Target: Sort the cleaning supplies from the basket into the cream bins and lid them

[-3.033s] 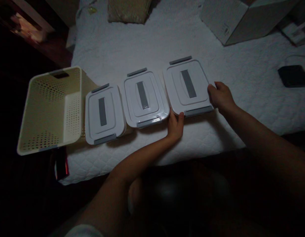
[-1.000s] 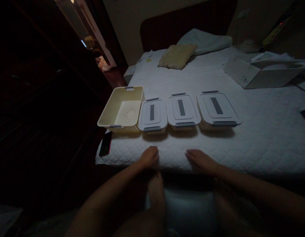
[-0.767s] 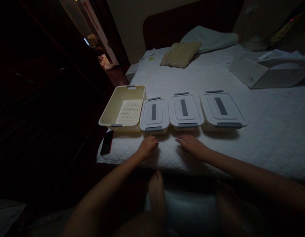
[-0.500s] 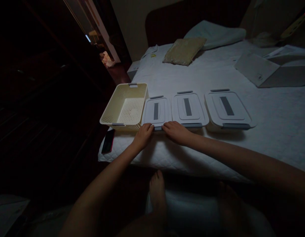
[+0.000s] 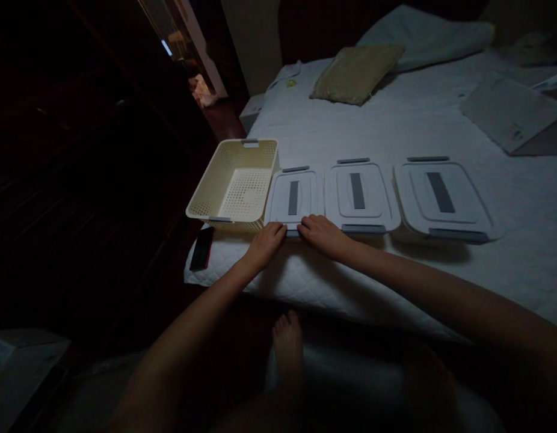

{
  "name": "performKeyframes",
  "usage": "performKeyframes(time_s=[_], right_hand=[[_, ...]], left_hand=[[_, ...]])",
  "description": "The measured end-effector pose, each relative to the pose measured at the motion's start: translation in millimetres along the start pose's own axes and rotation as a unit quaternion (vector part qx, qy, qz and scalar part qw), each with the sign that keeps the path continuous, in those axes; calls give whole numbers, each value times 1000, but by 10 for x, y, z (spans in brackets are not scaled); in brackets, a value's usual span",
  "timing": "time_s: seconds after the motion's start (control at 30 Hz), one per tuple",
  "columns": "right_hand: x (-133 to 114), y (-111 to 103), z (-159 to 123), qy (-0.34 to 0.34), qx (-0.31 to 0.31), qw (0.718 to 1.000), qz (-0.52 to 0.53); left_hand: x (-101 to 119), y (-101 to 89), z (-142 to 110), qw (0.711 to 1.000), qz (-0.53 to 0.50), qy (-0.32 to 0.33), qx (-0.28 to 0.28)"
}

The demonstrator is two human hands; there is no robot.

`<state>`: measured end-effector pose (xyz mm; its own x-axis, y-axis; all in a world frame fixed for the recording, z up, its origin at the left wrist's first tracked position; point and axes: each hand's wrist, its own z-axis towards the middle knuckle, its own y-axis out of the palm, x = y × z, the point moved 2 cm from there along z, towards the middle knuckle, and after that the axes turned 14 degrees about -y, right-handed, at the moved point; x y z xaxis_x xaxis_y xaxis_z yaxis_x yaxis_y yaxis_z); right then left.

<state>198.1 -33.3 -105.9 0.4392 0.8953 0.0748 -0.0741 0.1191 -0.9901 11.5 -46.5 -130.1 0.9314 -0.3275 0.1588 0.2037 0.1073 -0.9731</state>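
White plastic storage boxes: three stand side by side on the bed, all closed. Each lid has a grey central strip and grey latches along its near and far edges.

Leftmost box: this white lidded box [image 5: 294, 198] sits just beside the basket and is the one at the hands. Its near grey latch [image 5: 293, 233] shows in the small gap between them.

Other boxes: the middle white lidded box [image 5: 362, 195] stands just right of it, and the rightmost white lidded box [image 5: 443, 198] comes next, nearly touching.

Left hand: the left hand [image 5: 264, 245] lies at the near edge of the leftmost box, its fingers touching the box by the latch.

Right hand: the right hand [image 5: 322, 236] reaches in from the right, its fingers [image 5: 308, 222] lying on the near edge of the same lid.

Fingers: both sets are slightly curled and close together, with the hands almost meeting; whether they grip the latch, I cannot tell.

Basket: a cream perforated plastic basket [image 5: 260, 143] stands open at the left end of the row.

Bed: a white quilted cover [image 5: 301, 282] spreads under everything.

Nearby: a black phone with a red edge [image 5: 201, 248] lies by the bed's corner. A tan cushion [image 5: 357, 73] and a pale pillow [image 5: 423, 36] lie further back, with a cardboard box [image 5: 508, 114] to the right.
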Motion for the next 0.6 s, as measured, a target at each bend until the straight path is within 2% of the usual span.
performKeyframes(time_s=[0.17,0.4,0.6], right_hand=[[-9,39,-10,-11,18,999,-29],[-25,45,-16,-36,37,998,-31],[-119,31,-43,-27,32,999,-34]], left_hand=[[-23,45,-30,999,1,30,46],[-39,28,-31,998,-29,40,46],[28,96,-83,997,-37,24,69]])
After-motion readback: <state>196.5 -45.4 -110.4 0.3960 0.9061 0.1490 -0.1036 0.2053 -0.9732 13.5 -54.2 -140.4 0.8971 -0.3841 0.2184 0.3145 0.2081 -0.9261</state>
